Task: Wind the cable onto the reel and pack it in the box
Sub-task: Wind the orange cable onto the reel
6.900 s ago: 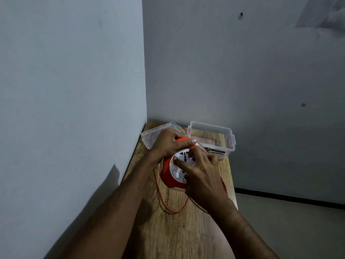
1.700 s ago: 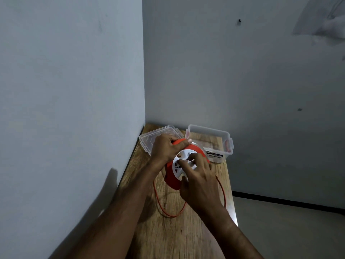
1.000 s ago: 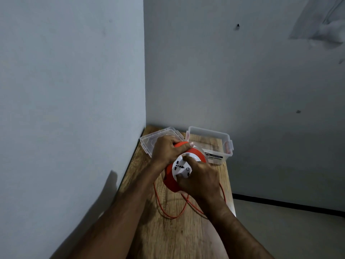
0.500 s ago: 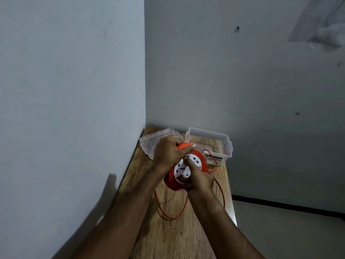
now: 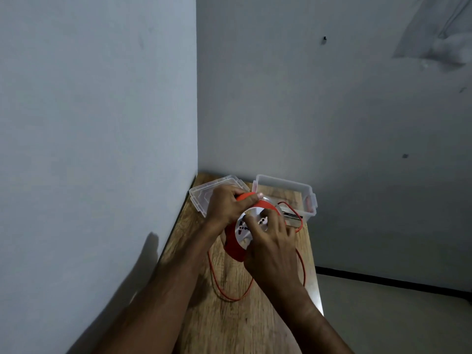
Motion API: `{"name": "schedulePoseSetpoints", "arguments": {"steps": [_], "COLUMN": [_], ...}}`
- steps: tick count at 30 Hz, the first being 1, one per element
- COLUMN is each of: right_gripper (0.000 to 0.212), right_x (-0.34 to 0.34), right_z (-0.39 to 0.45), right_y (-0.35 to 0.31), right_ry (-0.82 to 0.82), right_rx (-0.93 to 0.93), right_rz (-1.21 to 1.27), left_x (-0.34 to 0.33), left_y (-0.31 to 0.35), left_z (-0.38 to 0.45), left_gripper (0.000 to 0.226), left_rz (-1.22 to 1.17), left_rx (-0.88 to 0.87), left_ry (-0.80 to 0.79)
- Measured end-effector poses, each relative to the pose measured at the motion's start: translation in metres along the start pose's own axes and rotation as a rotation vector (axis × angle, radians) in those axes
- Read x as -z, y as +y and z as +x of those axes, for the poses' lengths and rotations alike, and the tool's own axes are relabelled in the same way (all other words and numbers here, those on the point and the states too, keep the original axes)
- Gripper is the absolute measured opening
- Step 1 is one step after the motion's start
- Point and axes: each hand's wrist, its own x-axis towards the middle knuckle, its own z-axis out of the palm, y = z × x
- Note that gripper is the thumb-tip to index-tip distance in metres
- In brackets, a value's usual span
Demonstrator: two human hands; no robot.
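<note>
An orange cable reel (image 5: 233, 247) with a white socket face (image 5: 241, 227) is held up over the wooden table (image 5: 229, 323). My left hand (image 5: 226, 206) grips the reel's orange handle at the top. My right hand (image 5: 268, 245) lies over the white face, fingers curled onto it. A thin orange cable (image 5: 224, 293) hangs from the reel in a loose loop on the table, and another loop (image 5: 297, 218) arches to the right, near the box. The clear plastic box (image 5: 284, 185) stands open just behind the reel.
The box's clear lid (image 5: 201, 196) lies to the left of the box, against the left wall (image 5: 102, 149). The table is narrow and fits into the room's corner. Its right edge (image 5: 316, 284) drops to a pale floor (image 5: 396, 315).
My right hand has turned on the reel's white face, from below it to over its right side. The cable loop near the box has shifted. My left hand stays on the handle.
</note>
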Motion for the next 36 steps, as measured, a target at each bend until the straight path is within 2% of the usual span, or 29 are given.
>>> {"name": "schedulePoseSetpoints", "arguments": {"steps": [4,7,12,14,17,21,23,26,30,32,34,35,36], "right_gripper": [0.088,0.09,0.069,0.062,0.063,0.065,0.058,0.047,0.033,0.039,0.042,0.034,0.026], "right_x": [-0.004,-0.01,-0.011,-0.013,-0.01,-0.015,-0.022,-0.035,-0.035,-0.033,-0.027,-0.022,-0.017], "right_z": [-0.001,-0.001,0.008,0.01,0.01,0.014,0.017,0.022,0.037,0.041,0.039,0.036,0.031], "right_y": [0.001,0.001,0.008,0.007,0.004,0.002,0.001,-0.002,-0.006,-0.007,-0.006,-0.006,-0.005], "right_ry": [-0.004,0.027,0.055,0.072,0.057,0.067,0.079,0.113,0.068,0.023,-0.066,-0.082,-0.04], "right_rx": [-0.068,-0.054,-0.013,-0.054,-0.253,-0.519,-0.614,-0.788,-1.305,-1.477,-1.453,-1.383,-1.253], "right_rz": [-0.022,0.016,0.13,0.188,0.446,0.699,0.739,0.839,1.279,1.529,1.658,1.648,1.521], "left_x": [0.001,0.003,0.002,0.002,0.001,-0.001,-0.002,-0.005,-0.009,-0.01,-0.007,-0.005,-0.003], "left_y": [0.004,0.009,0.01,0.009,0.009,0.006,0.002,0.0,0.003,0.003,0.001,0.0,0.0], "left_z": [-0.002,-0.003,-0.006,-0.007,-0.008,-0.009,-0.007,-0.007,-0.011,-0.012,-0.012,-0.011,-0.011], "left_gripper": [0.063,0.062,0.051,0.047,0.041,0.056,0.062,0.058,0.053,0.052,0.05,0.052,0.054], "left_rz": [0.02,0.024,0.062,0.077,0.055,0.11,0.121,0.121,0.14,0.164,0.155,0.119,0.066], "left_rx": [-0.008,-0.012,-0.028,-0.038,-0.032,-0.047,-0.069,-0.101,-0.153,-0.156,-0.138,-0.108,-0.067], "left_ry": [-0.028,-0.044,-0.032,-0.035,0.007,0.059,0.064,0.096,0.156,0.146,0.135,0.13,0.127]}}
